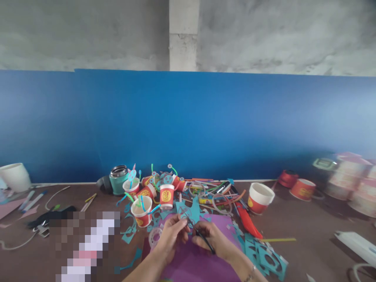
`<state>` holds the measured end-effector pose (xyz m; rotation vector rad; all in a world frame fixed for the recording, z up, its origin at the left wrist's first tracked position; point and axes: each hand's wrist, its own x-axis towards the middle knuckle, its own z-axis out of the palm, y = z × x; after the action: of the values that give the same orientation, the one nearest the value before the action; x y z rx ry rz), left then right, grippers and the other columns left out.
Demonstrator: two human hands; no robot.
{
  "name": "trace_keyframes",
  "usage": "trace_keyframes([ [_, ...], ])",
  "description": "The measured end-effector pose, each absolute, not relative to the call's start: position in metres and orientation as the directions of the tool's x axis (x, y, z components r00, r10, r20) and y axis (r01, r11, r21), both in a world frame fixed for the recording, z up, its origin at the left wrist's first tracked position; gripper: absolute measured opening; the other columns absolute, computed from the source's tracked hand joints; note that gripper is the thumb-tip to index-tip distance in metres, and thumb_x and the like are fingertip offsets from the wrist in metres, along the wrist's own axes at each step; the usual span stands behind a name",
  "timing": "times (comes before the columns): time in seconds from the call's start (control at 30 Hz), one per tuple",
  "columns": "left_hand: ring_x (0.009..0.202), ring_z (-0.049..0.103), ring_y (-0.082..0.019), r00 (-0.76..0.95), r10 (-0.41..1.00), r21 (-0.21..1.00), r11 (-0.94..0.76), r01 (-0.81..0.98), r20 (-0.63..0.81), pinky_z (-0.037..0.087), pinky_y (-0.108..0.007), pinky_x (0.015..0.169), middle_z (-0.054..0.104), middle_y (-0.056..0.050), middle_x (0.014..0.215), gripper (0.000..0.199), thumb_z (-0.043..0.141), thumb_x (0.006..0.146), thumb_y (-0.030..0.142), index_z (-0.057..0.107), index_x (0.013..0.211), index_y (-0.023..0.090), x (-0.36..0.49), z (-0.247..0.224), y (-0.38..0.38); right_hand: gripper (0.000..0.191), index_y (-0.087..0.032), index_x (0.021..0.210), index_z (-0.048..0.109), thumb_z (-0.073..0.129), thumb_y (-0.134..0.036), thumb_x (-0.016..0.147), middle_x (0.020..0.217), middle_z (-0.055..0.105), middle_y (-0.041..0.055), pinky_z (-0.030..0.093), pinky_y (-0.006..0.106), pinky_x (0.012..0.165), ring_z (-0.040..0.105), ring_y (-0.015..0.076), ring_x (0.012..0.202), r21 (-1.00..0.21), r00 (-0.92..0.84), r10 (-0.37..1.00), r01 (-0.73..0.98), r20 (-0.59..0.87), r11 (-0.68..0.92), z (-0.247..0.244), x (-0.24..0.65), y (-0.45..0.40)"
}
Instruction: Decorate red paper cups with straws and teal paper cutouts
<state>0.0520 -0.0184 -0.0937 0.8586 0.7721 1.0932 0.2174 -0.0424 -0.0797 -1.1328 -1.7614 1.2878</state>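
My left hand (172, 234) is closed on a piece of blue paper (194, 208) that has round shapes drawn on it. My right hand (210, 235) grips a pair of scissors (206, 241) with dark handles, and the blades point up and left across the paper. Whether the blades are apart is too small to tell. Both hands are over a purple sheet (188, 263) on the brown table. By my left wrist lies a whitish tape roll (154, 237). Several red-and-white paper cups, one being the cup (167, 196), stand beyond my hands with bent pipe cleaners and blue paper cut-outs.
Blue paper scraps (266, 254) lie at the right, near a red pouch-like item (248, 221). A stacked paper cup (261, 197) stands farther right. Behind the cups is a teal thermos (119, 180). A blue partition (188, 125) runs along the table's back edge.
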Motion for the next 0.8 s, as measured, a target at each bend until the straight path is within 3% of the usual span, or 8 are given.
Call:
trace_keyframes([
  [0.8, 0.037, 0.046, -0.006, 0.267, 0.957, 0.885, 0.221, -0.409, -0.116, 0.029, -0.018, 0.039, 0.059, 0.003, 0.050, 0.040, 0.079, 0.058, 0.046, 0.052, 0.063, 0.017, 0.052, -0.095, -0.019, 0.039, -0.015, 0.072, 0.056, 0.072, -0.051, 0.069, 0.054, 0.037, -0.0073, 0.022, 0.019, 0.041, 0.028, 0.0057, 0.047, -0.957, -0.393, 0.919, 0.257, 0.027, 0.138, -0.081, 0.219, -0.041],
])
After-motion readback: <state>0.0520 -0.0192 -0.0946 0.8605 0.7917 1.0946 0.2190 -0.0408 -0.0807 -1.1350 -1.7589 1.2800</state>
